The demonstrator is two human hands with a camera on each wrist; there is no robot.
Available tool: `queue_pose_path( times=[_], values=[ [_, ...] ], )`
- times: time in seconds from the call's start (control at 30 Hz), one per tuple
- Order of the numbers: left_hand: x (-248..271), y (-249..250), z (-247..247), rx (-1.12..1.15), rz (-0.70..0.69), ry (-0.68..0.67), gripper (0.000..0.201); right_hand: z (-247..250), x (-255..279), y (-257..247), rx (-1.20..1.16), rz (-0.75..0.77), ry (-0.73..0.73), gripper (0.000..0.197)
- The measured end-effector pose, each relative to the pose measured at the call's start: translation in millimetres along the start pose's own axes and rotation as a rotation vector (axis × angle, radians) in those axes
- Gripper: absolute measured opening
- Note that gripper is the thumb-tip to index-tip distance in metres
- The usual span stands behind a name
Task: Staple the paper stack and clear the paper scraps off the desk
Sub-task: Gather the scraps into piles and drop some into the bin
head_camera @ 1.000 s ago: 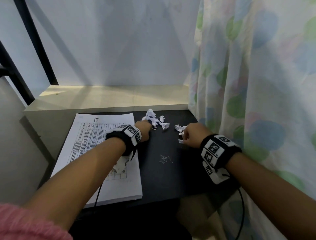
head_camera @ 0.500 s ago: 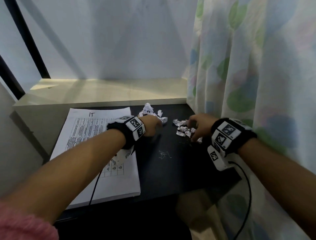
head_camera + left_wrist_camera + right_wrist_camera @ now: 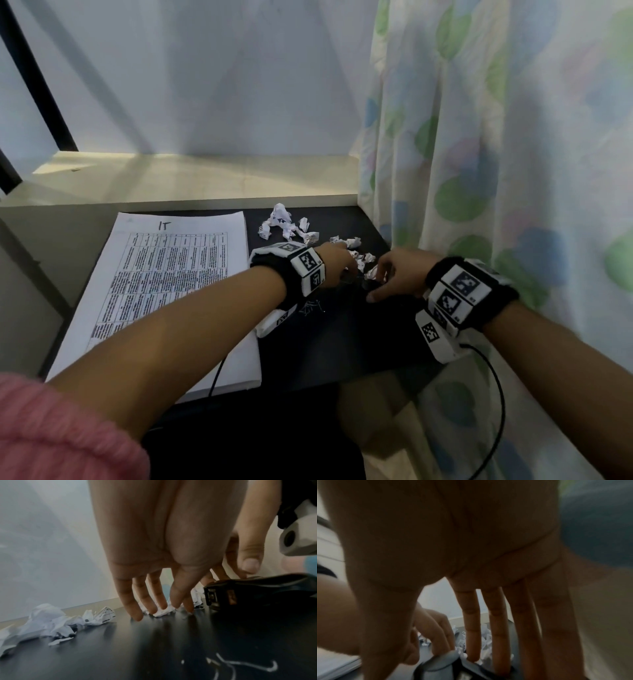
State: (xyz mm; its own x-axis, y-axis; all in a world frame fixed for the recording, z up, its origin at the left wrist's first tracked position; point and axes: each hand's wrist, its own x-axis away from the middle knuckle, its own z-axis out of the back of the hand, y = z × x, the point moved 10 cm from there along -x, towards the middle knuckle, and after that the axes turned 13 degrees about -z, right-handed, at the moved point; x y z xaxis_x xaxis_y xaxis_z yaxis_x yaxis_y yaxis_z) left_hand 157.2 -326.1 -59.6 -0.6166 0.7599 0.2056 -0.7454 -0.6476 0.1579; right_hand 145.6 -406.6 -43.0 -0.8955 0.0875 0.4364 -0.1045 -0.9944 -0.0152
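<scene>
A white printed paper stack (image 3: 164,274) lies on the left of the black desk (image 3: 342,342). Crumpled paper scraps (image 3: 284,222) (image 3: 51,622) sit at the back, and smaller scraps (image 3: 359,257) lie between my hands. My left hand (image 3: 342,267) (image 3: 163,607) points its straight fingers down, tips on the desk among the small scraps. A black stapler (image 3: 257,588) (image 3: 447,666) lies just right of it. My right hand (image 3: 380,277) (image 3: 453,649) reaches over the stapler with straight fingers behind it and the thumb at its top. It holds nothing.
Loose staples (image 3: 311,306) (image 3: 240,665) are scattered on the desk near my left wrist. A pale ledge (image 3: 205,178) runs along the back under the wall. A flowered curtain (image 3: 496,171) hangs close along the desk's right edge.
My left hand has slid right, from the back scrap pile toward the right hand. The right hand has drawn slightly nearer, over the stapler. The small scraps now lie between both hands.
</scene>
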Motion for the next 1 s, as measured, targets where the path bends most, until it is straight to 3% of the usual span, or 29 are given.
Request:
queue_pose_path(
  times=[0.13,0.33,0.4,0.5,0.6,0.73,0.9,1.0],
  values=[
    [-3.2,-2.5,-3.8,-0.017,0.055,-0.059,0.039,2.2,-13.7,3.0,-0.065,-0.036,-0.031,0.060],
    [-1.6,-26.6,-5.5,-0.029,0.196,-0.049,0.041,16.4,-25.5,-11.0,-0.123,0.039,0.051,0.037],
    [-1.2,-27.6,-3.7,-0.039,0.209,-0.042,0.043,15.3,-14.6,-12.8,-0.095,0.073,0.028,0.039],
    [-3.0,-21.2,-1.8,-0.059,0.172,-0.037,0.044,-1.5,6.9,-6.9,0.018,0.074,-0.048,0.051],
    [-8.9,-4.7,-4.7,-0.054,0.071,-0.047,0.043,-14.8,14.6,0.2,0.136,0.063,-0.024,0.056],
    [-10.3,6.7,-17.4,-0.093,-0.009,-0.120,0.048,-6.1,9.4,12.5,0.094,0.001,0.009,0.051],
    [3.3,2.5,-26.5,-0.062,-0.001,-0.115,0.050,16.4,-2.9,35.2,0.033,-0.130,0.113,0.045],
    [10.7,10.2,-25.8,-0.071,-0.043,-0.114,0.062,21.1,-5.9,47.0,0.001,-0.200,0.139,0.040]
  ],
)
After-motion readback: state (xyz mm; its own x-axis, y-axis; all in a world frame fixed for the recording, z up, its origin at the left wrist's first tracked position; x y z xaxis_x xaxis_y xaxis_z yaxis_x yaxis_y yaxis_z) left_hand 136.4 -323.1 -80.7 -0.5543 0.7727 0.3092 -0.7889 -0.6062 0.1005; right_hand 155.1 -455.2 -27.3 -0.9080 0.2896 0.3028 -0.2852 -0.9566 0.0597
